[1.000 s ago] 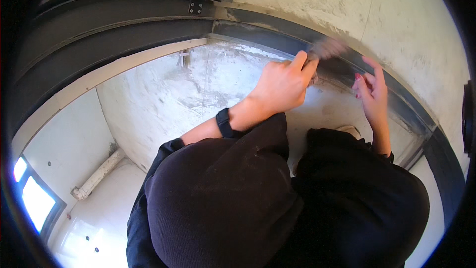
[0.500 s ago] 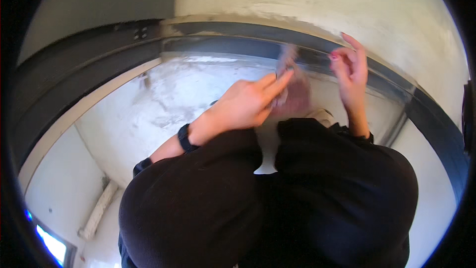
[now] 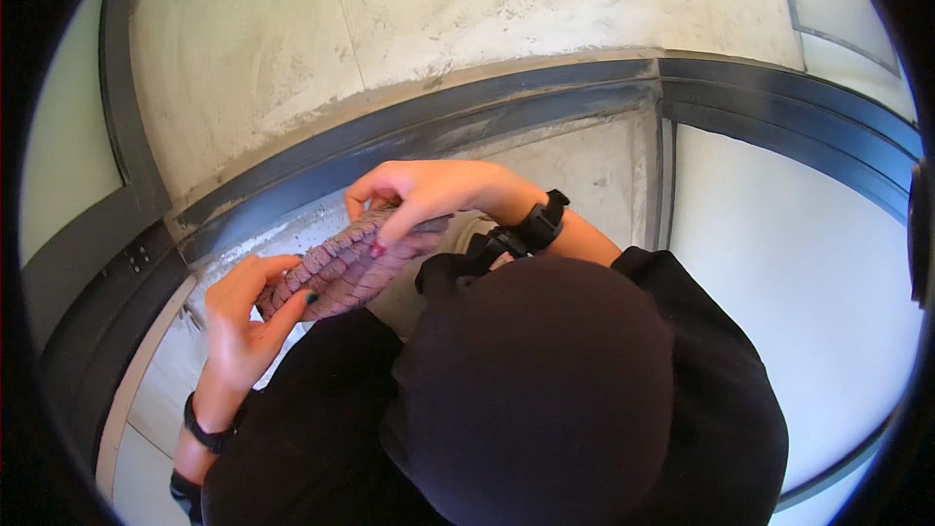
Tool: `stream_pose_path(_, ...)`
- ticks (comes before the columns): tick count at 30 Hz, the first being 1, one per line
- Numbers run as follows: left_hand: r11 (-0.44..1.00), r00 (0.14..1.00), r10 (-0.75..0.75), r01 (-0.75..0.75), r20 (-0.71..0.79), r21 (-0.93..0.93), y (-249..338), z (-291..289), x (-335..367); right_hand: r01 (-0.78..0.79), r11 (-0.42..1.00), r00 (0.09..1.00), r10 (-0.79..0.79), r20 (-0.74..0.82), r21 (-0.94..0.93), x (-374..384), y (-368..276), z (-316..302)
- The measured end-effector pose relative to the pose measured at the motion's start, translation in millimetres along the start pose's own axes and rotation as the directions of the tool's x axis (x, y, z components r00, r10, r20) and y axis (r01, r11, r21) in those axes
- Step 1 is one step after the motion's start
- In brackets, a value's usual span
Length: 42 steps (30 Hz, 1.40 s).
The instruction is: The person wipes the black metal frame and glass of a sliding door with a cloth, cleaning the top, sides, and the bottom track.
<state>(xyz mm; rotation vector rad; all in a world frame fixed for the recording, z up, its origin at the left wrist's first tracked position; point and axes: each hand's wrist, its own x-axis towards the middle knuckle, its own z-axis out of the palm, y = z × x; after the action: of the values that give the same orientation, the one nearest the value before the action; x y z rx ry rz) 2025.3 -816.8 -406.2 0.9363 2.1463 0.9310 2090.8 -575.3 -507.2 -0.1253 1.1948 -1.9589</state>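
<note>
A purplish-brown cloth (image 3: 355, 273), wrinkled and folded into a thick pad, stretches between my two hands in front of my body. My left hand (image 3: 243, 317) pinches its left end, with the thumb on the near side and the fingers at the far edge. From above, my right hand (image 3: 424, 197) grips the cloth's far right part; its thumb lies on the cloth's face and its other fingers curl partly out of sight. Black bands circle both wrists. The cloth's underside is hidden.
Beyond the hands runs a dark metal frame rail (image 3: 419, 127), dusty and smeared along its edge. A scuffed pale surface (image 3: 467, 10) lies past it. Frosted panels (image 3: 779, 263) in dark frames stand at right and far left. My dark-clothed knees (image 3: 536, 390) fill the lower middle.
My right hand, empty and raised apart before, now holds the cloth together with my left. The cloth, blurred by motion earlier, is now sharp. The view has swung to the right.
</note>
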Motion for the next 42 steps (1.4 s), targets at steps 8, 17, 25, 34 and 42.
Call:
stream_pose_path(8, 0.633, 0.927, -0.319, 0.362, 0.195, -0.684, 39.2, 27.3, 47.7, 0.283, 0.796, 0.959, -0.218, -0.184, 0.536, -28.0, -7.4, -11.9)
stream_pose_path(17, 0.764, 0.93, -0.183, 0.34, 0.32, -0.549, 31.7, -1.7, 51.4, 0.06, 0.993, 0.987, -0.074, -0.141, -0.102, -89.7, -1.6, -28.7)
stream_pose_path(25, 0.52, 0.87, -0.13, 0.468, 0.476, -0.714, 47.5, -2.2, 58.2, 0.026, 0.95, 0.965, -0.105, -0.241, -0.312, -68.2, -20.9, -24.9)
stream_pose_path(34, 0.461, 0.909, -0.266, 0.411, 0.32, -0.786, 32.6, -29.0, 52.7, 0.012, 0.889, 0.993, -0.063, -0.097, -0.458, -45.4, -37.3, 1.8)
stream_pose_path(42, 0.199, 0.873, -0.468, 0.256, 0.137, -0.946, -25.0, -37.7, 55.7, 0.143, 0.932, 0.939, -0.234, -0.252, -0.333, -59.1, -53.6, -3.0)
